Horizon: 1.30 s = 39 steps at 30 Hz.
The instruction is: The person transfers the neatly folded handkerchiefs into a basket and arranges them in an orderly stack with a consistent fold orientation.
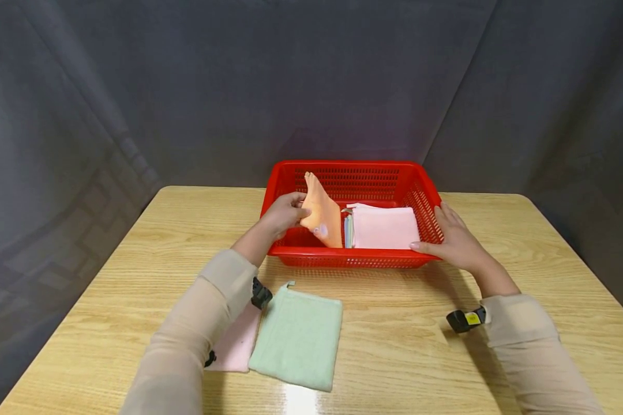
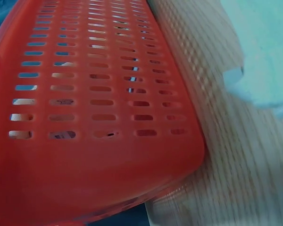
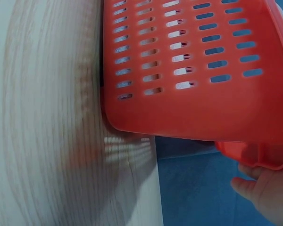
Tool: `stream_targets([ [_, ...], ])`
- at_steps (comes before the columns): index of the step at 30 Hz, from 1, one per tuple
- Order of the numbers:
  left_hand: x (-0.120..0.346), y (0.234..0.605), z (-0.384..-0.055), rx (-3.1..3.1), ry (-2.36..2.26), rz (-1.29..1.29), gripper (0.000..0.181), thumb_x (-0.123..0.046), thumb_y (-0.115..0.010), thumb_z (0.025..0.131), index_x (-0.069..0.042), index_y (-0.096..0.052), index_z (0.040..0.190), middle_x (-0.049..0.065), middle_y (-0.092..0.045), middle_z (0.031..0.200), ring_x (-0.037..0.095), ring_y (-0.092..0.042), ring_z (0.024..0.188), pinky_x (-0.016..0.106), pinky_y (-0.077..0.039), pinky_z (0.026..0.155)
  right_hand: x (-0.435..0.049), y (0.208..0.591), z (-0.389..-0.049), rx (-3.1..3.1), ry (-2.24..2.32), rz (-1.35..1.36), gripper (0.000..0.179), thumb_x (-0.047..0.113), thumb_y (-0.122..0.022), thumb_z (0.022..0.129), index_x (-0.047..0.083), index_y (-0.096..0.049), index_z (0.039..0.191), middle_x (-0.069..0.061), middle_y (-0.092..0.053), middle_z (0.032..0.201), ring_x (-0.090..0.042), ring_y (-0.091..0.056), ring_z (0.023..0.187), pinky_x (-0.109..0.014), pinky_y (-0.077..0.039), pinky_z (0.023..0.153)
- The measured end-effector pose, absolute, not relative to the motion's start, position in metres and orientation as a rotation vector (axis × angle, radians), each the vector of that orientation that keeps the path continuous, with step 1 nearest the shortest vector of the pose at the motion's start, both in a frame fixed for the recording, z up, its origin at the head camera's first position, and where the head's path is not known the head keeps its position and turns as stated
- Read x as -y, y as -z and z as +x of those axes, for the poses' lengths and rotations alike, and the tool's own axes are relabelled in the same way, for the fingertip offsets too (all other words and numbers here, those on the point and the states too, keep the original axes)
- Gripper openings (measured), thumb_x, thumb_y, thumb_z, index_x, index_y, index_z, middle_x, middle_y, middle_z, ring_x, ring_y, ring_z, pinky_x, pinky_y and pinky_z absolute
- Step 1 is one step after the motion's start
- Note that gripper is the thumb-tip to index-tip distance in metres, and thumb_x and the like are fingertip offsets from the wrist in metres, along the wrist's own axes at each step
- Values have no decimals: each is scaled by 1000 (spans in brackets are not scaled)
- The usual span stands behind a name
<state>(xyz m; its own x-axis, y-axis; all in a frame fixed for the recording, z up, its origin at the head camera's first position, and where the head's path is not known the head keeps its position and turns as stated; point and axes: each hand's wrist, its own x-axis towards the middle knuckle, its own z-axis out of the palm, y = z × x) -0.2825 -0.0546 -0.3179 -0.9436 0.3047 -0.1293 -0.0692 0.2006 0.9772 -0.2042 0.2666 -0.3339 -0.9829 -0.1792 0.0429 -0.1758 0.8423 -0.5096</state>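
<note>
My left hand (image 1: 282,214) pinches a folded orange cloth (image 1: 323,212) by its left edge, with the cloth standing tilted inside the left part of a red plastic basket (image 1: 353,252). To the right of it in the basket are a folded pink cloth (image 1: 386,227) and thin bluish and greenish cloth edges (image 1: 348,231). My right hand (image 1: 459,245) grips the basket's front right corner, thumb over the front rim and fingers along the right side. In the right wrist view, fingertips of that hand (image 3: 273,193) touch the basket's end rim.
On the wooden table (image 1: 394,346) in front of the basket lies a light green cloth (image 1: 301,337) with a small loop. A pink cloth (image 1: 239,343) beside it is partly hidden under my left forearm. A dark grey curtain (image 1: 342,80) hangs behind the table.
</note>
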Motion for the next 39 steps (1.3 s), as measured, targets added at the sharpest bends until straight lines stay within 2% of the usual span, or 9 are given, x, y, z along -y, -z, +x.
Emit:
stream_targets([
  [12,45,320,-289,-2117,-1794,106,44,3,-49,85,-4,-40,127,14,-47,114,21,-51,87,32,-46,76,-267,334,-205,-2997,835,-295,104,48,-62,72,-8,1,134,-23,8,140,-38,8,126,-62,-11,90],
  [18,44,322,-292,-2160,-1745,75,44,1,-50,84,-6,-41,127,13,-49,113,20,-52,82,29,-47,72,-268,333,-205,-3008,836,-304,103,48,-62,72,-8,0,134,-23,8,140,-38,7,126,-62,-10,91],
  [25,44,321,-290,-2194,-1679,71,45,-1,-49,85,-1,-37,129,16,-49,113,21,-54,83,32,-46,75,-268,333,-205,-3009,833,-300,103,48,-61,72,-9,0,134,-24,8,140,-38,8,126,-63,-10,90],
  [27,43,314,-283,-2209,-1651,49,44,0,-48,86,0,-36,129,17,-48,112,20,-52,79,32,-46,76,-267,333,-205,-3008,831,-299,103,48,-61,72,-9,0,134,-24,8,139,-38,8,126,-62,-10,90],
  [30,43,314,-283,-2279,-1593,31,44,4,-46,84,2,-38,127,16,-51,105,18,-49,70,30,-48,69,-267,333,-204,-3008,828,-302,103,48,-61,73,-9,0,133,-24,8,139,-38,8,126,-62,-10,91],
  [32,44,320,-285,-2331,-1555,48,39,6,-45,80,2,-47,118,13,-53,91,17,-46,59,27,-47,58,-267,332,-204,-3008,828,-306,103,48,-61,73,-9,0,133,-24,8,139,-38,8,126,-62,-9,91],
  [34,48,351,-313,-2410,-1517,100,30,7,-44,72,1,-56,99,8,-51,72,15,-42,48,25,-41,44,-267,332,-205,-3011,827,-311,103,47,-61,73,-9,-1,133,-25,7,139,-39,8,126,-62,-9,91],
  [37,56,395,-354,-2503,-1456,185,16,6,-42,62,-4,-52,72,5,-41,54,15,-35,38,27,-31,34,-268,332,-206,-3016,828,-312,102,47,-61,73,-9,-1,134,-25,7,139,-38,7,126,-62,-9,91],
  [39,59,423,-382,-2572,-1357,188,12,4,-45,61,-6,-46,67,4,-37,52,16,-33,39,28,-30,34,-268,333,-206,-3018,823,-312,102,47,-61,73,-9,-1,133,-25,7,139,-39,7,126,-62,-9,91],
])
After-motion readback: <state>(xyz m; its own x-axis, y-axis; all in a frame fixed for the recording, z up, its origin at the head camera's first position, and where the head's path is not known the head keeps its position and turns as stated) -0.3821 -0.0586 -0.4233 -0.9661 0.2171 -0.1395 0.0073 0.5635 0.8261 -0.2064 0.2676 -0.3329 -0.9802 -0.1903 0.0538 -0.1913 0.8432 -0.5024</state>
